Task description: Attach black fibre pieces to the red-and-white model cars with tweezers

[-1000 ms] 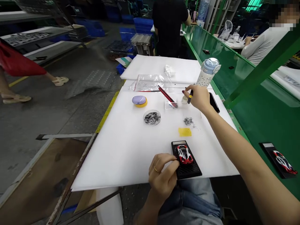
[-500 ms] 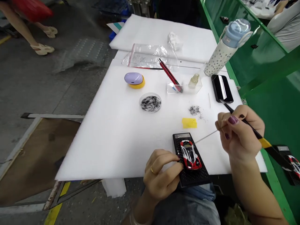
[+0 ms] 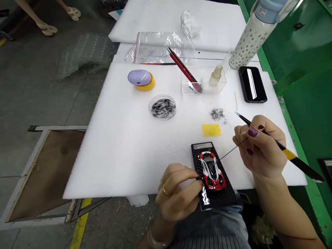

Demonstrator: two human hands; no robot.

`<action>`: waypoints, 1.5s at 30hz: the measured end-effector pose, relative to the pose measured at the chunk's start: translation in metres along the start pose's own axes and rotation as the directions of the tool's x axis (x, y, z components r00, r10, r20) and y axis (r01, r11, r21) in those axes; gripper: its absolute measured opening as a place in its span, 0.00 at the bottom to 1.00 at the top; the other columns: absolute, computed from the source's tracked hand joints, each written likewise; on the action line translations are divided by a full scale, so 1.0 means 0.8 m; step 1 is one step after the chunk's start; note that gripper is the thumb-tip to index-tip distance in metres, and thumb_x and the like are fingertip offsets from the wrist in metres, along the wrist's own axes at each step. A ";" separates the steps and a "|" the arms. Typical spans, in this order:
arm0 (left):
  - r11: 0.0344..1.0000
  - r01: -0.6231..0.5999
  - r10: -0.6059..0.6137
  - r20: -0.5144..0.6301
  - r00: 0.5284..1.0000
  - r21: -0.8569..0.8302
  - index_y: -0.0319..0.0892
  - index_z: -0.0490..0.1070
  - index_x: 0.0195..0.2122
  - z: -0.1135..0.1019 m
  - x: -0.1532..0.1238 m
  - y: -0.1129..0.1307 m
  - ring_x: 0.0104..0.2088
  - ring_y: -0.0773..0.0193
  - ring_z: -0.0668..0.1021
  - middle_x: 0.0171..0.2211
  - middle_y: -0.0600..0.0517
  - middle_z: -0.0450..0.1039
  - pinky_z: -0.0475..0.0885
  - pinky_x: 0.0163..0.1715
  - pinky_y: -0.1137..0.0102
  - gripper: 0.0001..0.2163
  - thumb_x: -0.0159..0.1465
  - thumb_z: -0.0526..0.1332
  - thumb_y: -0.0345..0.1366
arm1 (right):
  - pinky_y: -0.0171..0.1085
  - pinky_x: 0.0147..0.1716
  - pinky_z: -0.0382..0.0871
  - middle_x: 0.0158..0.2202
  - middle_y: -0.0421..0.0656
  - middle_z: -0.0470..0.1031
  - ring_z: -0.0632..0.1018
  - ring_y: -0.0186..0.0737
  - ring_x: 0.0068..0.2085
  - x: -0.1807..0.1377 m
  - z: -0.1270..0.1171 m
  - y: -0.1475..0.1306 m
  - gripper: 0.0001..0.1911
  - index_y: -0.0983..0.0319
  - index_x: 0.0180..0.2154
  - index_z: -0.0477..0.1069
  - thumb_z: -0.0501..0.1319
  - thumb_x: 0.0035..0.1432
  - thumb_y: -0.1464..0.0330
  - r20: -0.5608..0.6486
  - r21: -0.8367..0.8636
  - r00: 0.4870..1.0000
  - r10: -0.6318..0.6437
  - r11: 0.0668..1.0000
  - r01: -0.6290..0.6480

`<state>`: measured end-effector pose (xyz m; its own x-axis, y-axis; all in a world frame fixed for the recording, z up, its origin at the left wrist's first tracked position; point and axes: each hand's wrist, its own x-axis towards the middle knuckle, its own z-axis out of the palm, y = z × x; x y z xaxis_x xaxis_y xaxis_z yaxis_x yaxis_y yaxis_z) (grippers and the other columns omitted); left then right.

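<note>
A red, white and black model car (image 3: 213,174) sits on a black display base (image 3: 227,194) at the table's front edge. With thumb and fingers closed, my left hand (image 3: 178,192) grips the left side of the base, beside the car. My right hand (image 3: 264,147) pinches a thin dark needle-like rod (image 3: 233,149), whose tip reaches the car's right side near the windscreen. The same hand also holds black tweezers with a yellow band (image 3: 289,154), their points directed up and left. What the rod's tip touches is too small to tell.
Yellow tape (image 3: 211,130) and a pile of tiny black strands (image 3: 217,113) lie beyond the car. Farther back are a round dish of black strands (image 3: 163,108), a purple case (image 3: 139,77), a clear box (image 3: 186,89), a phone (image 3: 252,84) and a dotted bottle (image 3: 250,41).
The rod's tip has moved from beside the base to over the car. The base has turned slightly, now catching a reflection at its front left. The camera view has shifted.
</note>
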<state>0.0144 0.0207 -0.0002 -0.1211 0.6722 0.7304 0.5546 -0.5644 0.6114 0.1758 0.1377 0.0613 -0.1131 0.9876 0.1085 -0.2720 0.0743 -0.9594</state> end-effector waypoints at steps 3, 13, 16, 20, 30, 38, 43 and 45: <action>1.000 0.007 -0.007 0.001 1.000 0.007 0.34 0.74 0.37 0.000 0.000 0.001 0.42 0.64 0.76 0.42 0.47 0.72 0.75 0.37 0.65 0.07 0.67 0.59 0.18 | 0.34 0.16 0.46 0.15 0.32 0.54 0.53 0.29 0.17 0.000 -0.001 0.001 0.22 0.58 0.20 0.62 0.73 0.55 0.62 0.003 -0.024 1.000 0.006 1.000 -0.006; 1.000 0.011 -0.011 0.007 1.000 0.013 0.34 0.74 0.38 0.000 -0.001 0.000 0.41 0.63 0.76 0.42 0.47 0.72 0.75 0.37 0.65 0.06 0.67 0.60 0.20 | 0.37 0.16 0.46 0.15 0.33 0.54 0.53 0.32 0.16 0.002 -0.004 -0.011 0.22 0.56 0.21 0.63 0.70 0.60 0.59 0.013 -0.136 0.994 -0.110 0.984 0.111; 0.999 -0.034 0.034 0.003 0.999 -0.015 0.33 0.74 0.38 0.001 -0.001 -0.005 0.41 0.63 0.75 0.42 0.46 0.71 0.75 0.35 0.66 0.06 0.67 0.59 0.20 | 0.40 0.17 0.48 0.18 0.36 0.63 0.59 0.34 0.17 0.028 -0.012 -0.034 0.16 0.54 0.24 0.68 0.70 0.60 0.61 -0.019 -0.362 0.915 -0.404 0.855 0.370; 0.997 -0.055 0.055 -0.007 0.998 -0.048 0.33 0.74 0.38 0.002 -0.002 -0.009 0.40 0.63 0.75 0.42 0.46 0.72 0.74 0.35 0.65 0.07 0.64 0.59 0.18 | 0.43 0.25 0.55 0.23 0.39 0.66 0.67 0.39 0.24 0.095 -0.011 -0.063 0.17 0.54 0.26 0.64 0.66 0.65 0.60 0.186 -0.704 0.758 -0.625 0.453 0.547; 0.997 -0.054 0.052 -0.026 0.998 -0.049 0.37 0.74 0.39 0.005 0.001 -0.009 0.38 0.64 0.75 0.40 0.47 0.73 0.75 0.34 0.66 0.10 0.63 0.57 0.18 | 0.42 0.33 0.66 0.22 0.39 0.70 0.71 0.41 0.26 0.201 0.000 -0.031 0.17 0.54 0.27 0.67 0.64 0.64 0.54 0.292 -0.853 0.907 -0.305 0.345 0.391; 0.997 -0.058 0.058 0.002 0.998 -0.060 0.35 0.73 0.37 0.002 0.005 -0.008 0.38 0.64 0.74 0.40 0.47 0.72 0.74 0.34 0.66 0.08 0.64 0.58 0.18 | 0.40 0.33 0.69 0.31 0.43 0.78 0.75 0.39 0.31 0.134 -0.051 -0.021 0.28 0.59 0.39 0.78 0.56 0.66 0.42 0.156 -0.687 0.968 -0.194 0.683 0.248; 0.996 -0.062 0.063 0.011 0.998 -0.071 0.34 0.74 0.38 0.003 0.001 -0.010 0.39 0.63 0.75 0.41 0.46 0.72 0.75 0.34 0.65 0.07 0.64 0.59 0.19 | 0.38 0.29 0.69 0.30 0.45 0.80 0.77 0.38 0.30 0.097 -0.064 0.006 0.22 0.60 0.33 0.80 0.71 0.54 0.47 0.175 -0.644 0.983 0.056 0.761 0.072; 0.996 -0.061 0.061 0.007 0.998 -0.069 0.35 0.74 0.38 0.003 0.000 -0.011 0.39 0.63 0.76 0.41 0.46 0.72 0.75 0.33 0.65 0.07 0.64 0.59 0.20 | 0.36 0.24 0.64 0.25 0.43 0.77 0.73 0.35 0.25 0.093 -0.060 0.018 0.22 0.60 0.28 0.76 0.70 0.54 0.48 0.105 -0.614 0.989 0.102 0.789 -0.016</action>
<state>0.0118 0.0269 -0.0061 -0.0808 0.6397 0.7644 0.5026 -0.6361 0.5854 0.2097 0.2189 0.0430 -0.2397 0.9701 0.0369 0.3738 0.1273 -0.9187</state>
